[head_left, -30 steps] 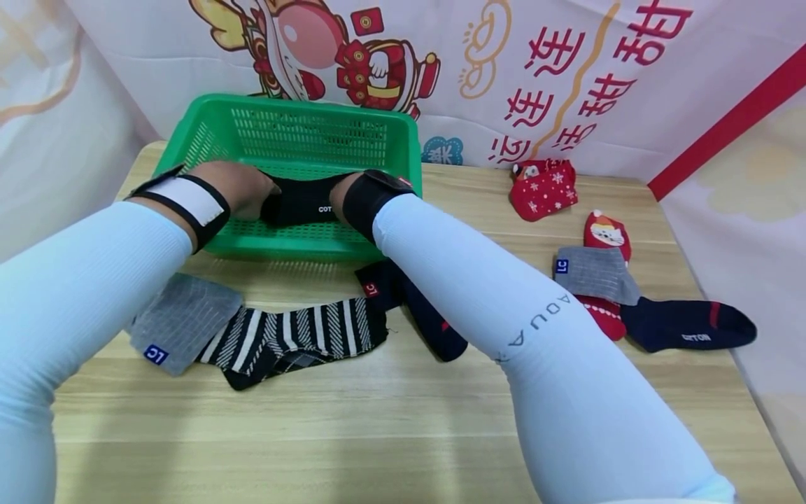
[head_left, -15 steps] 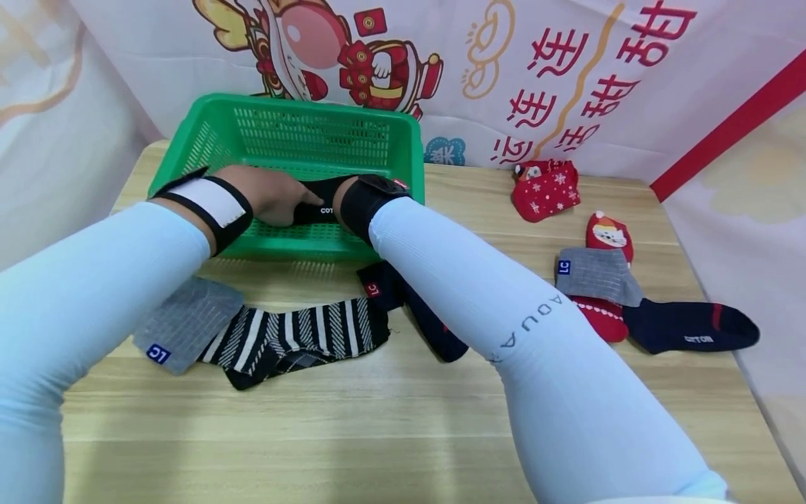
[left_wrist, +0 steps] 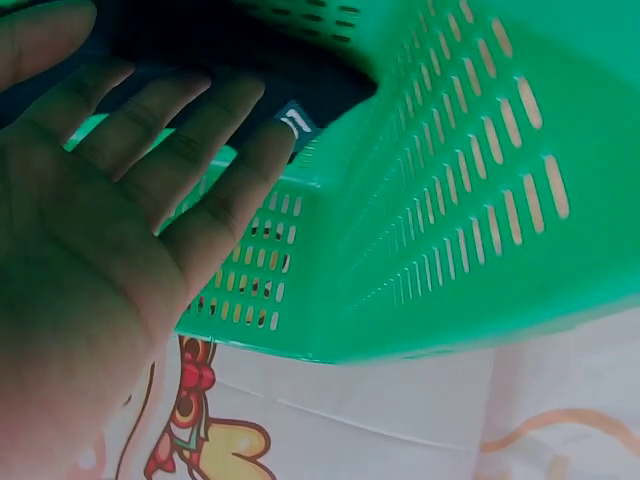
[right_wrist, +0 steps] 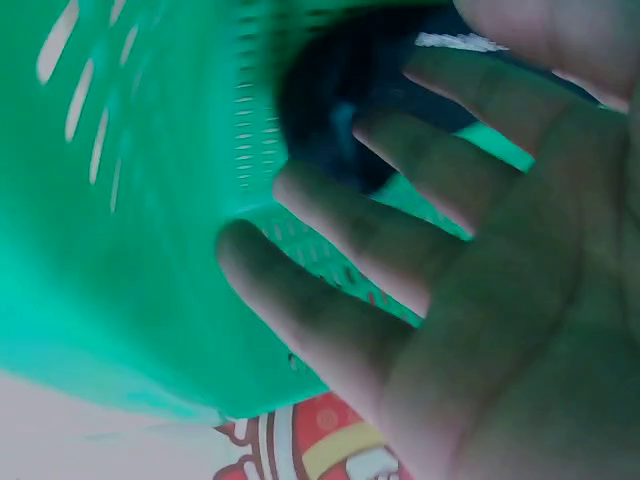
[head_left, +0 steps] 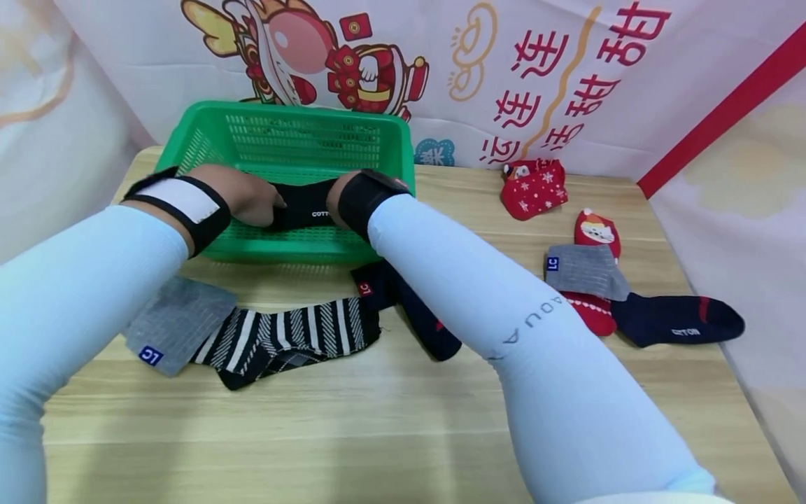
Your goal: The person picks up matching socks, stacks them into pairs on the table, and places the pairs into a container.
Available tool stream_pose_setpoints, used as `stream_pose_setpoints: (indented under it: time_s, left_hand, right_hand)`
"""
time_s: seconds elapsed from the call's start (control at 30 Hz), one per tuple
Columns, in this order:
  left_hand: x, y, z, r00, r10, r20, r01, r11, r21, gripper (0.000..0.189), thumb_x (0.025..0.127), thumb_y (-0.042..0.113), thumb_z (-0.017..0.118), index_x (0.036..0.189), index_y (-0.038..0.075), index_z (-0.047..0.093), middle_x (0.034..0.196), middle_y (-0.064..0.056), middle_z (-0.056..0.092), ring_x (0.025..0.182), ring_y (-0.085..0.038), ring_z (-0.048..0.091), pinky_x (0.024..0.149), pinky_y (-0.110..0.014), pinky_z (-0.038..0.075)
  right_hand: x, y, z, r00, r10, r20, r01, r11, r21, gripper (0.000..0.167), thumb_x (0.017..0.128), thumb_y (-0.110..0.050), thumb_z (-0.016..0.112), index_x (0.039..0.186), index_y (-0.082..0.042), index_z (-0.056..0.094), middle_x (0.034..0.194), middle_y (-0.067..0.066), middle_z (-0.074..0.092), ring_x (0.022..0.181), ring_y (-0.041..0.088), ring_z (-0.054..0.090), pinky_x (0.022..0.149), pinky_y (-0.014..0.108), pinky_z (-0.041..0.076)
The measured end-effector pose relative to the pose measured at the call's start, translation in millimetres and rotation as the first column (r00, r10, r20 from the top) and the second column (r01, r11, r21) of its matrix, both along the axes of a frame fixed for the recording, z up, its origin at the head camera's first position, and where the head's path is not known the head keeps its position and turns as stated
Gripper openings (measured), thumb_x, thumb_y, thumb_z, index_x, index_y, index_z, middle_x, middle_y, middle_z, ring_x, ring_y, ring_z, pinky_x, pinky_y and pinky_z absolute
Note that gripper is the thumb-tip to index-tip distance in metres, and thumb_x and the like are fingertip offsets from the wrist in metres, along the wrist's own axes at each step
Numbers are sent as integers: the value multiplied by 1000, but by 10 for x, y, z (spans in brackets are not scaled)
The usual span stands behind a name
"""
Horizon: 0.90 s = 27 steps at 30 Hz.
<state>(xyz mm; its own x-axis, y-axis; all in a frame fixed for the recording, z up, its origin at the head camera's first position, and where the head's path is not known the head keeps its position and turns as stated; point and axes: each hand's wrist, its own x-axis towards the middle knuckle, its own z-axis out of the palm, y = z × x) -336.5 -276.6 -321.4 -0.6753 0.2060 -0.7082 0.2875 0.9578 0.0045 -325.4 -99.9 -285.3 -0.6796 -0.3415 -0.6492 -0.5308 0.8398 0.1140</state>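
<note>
A dark sock with white lettering (head_left: 301, 201) lies stretched sideways inside the green plastic basket (head_left: 296, 253). At its left end is my left hand (head_left: 239, 194). The left wrist view shows fairly straight fingers (left_wrist: 205, 215) touching the dark fabric (left_wrist: 310, 85), which bears a small label. My right hand (head_left: 338, 201) is at the other end, mostly hidden behind its wrist strap in the head view. In the right wrist view its fingers (right_wrist: 370, 240) are spread and lightly bent, their tips overlapping the sock (right_wrist: 320, 110).
Before the basket lie a grey sock (head_left: 182, 322), a black-and-white striped sock (head_left: 296, 336) and a navy sock (head_left: 425, 322), partly under my right sleeve. On the right are red socks (head_left: 535, 192), another grey sock (head_left: 582, 269) and a navy sock (head_left: 674, 318). A printed cloth (head_left: 453, 42) hangs behind.
My left hand slid right along the sock toward the right hand, then moved back to the left. The right hand stayed at its end of the sock. The head view shifted slightly.
</note>
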Motion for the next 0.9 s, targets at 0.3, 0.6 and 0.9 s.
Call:
stream_pose_setpoints:
  time_s: [0.3,0.6,0.9]
  left_hand:
    - [79,86,174,998,-30,-60,40,986,163,51,104,14,36,152,-3,35,149,-35,41,138,-53,37,109,-62,37]
    - [619,194,128,965,19,-261,82,925,371,56,107,47,37,147,9,49,147,-23,51,134,-47,47,106,-65,38]
    - [1177,393,-52,860,135,-491,113,890,442,44,102,31,57,143,12,55,140,-18,59,129,-40,56,104,-60,45]
  right_hand:
    - [5,381,198,967,249,-45,-253,943,-218,36,110,-36,31,106,-15,59,101,0,55,90,15,50,91,31,40]
    - [392,855,-136,938,225,-263,-321,852,-413,56,105,-53,37,144,-17,55,137,3,64,128,20,58,121,49,28]
    - [676,1099,-489,871,179,-458,-409,781,-472,44,103,-33,54,144,-16,54,137,3,64,131,23,55,121,53,28]
